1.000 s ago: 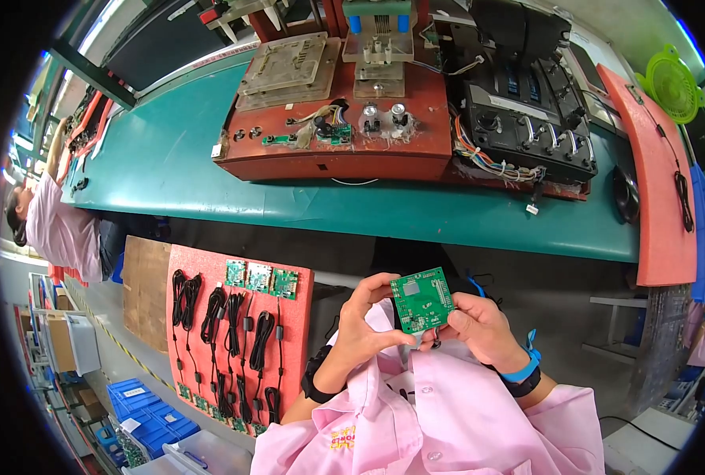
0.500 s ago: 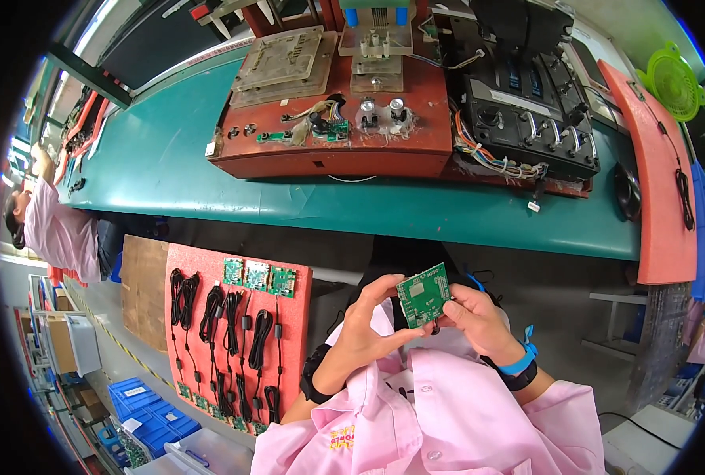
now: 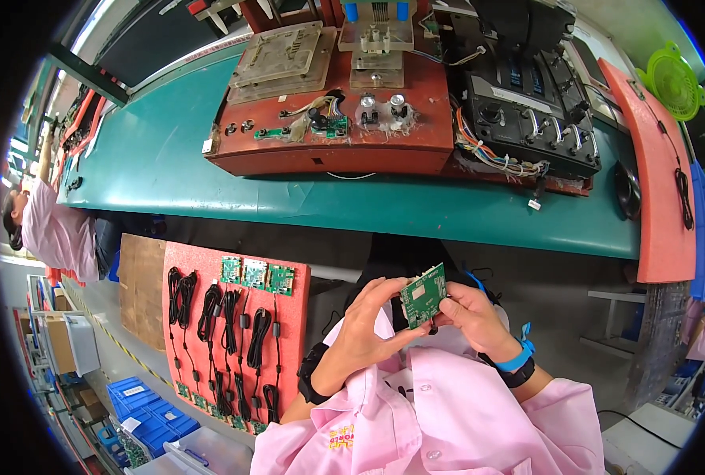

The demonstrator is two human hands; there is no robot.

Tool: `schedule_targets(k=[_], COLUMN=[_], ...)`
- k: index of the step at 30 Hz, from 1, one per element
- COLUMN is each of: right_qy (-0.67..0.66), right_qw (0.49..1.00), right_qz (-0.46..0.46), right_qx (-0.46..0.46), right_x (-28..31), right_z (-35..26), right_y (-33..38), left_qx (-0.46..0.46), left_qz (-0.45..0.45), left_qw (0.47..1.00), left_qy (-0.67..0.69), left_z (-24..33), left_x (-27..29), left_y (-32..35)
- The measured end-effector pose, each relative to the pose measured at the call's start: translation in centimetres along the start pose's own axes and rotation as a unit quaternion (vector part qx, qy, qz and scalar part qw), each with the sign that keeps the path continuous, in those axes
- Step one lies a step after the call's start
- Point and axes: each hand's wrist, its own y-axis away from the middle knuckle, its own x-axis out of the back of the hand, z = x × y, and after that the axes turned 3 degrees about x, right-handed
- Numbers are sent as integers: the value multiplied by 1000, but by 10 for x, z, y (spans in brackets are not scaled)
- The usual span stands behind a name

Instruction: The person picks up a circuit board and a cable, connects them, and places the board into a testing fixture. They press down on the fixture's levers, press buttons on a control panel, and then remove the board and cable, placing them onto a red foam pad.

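Green square circuit board (image 3: 424, 296) w/ a pale patch in its middle sits between both hands, held up at chest height over the lap, well short of the bench edge. Left hand (image 3: 366, 324) is curled round the board's left and lower edge, thumb up along the side; right hand (image 3: 473, 317) pinches the right edge w/ fingers close together, so both hands are narrow and holding the board. Board is tilted, face toward the person.

Step in hand looks like a check or small fiddle on the board near its lower corner, where the fingertips meet; what exactly they touch is too small to tell. Next move prob. calls for a steady edge grip w/out pressing on components, and enough lift to clear the bench lip if the board goes forward.

Around: red foam tray (image 3: 289, 348) at the person's left, below bench level, carries three small green boards (image 3: 253, 274) in a row at its top and several coiled black cables (image 3: 226, 332) below them. Long teal bench (image 3: 210, 182) ahead bears a red-brown test fixture (image 3: 329, 142) w/ clear plates and loose wires, and beside it, to the right, a black unit w/ switches (image 3: 527, 119). Curved red panel (image 3: 657, 174) and a green fan (image 3: 673, 79) at far right. Another person in pink (image 3: 51, 229) works at far left, well apart. Nothing lies between hands and bench; the pink sleeves are the only thing close.
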Motion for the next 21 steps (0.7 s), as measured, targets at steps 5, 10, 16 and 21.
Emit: schedule_targets(k=[5, 10, 16, 21], right_qy=[14, 22, 22, 15], right_qw=[1000, 999, 997, 997], right_qz=[-7, -40, -65, -72], right_qx=[8, 20, 31, 31], right_x=[-7, -13, -13, -13], right_z=[-4, -10, -9, -8], right_y=[0, 1, 2, 1], left_qx=[103, 136, 145, 149], left_qz=[1, -8, -10, -10], left_qw=[991, 986, 983, 982], left_qy=[88, 99, 112, 119], left_z=[-7, -19, -28, -32], left_x=[4, 8, 7, 7], left_y=[9, 13, 15, 16])
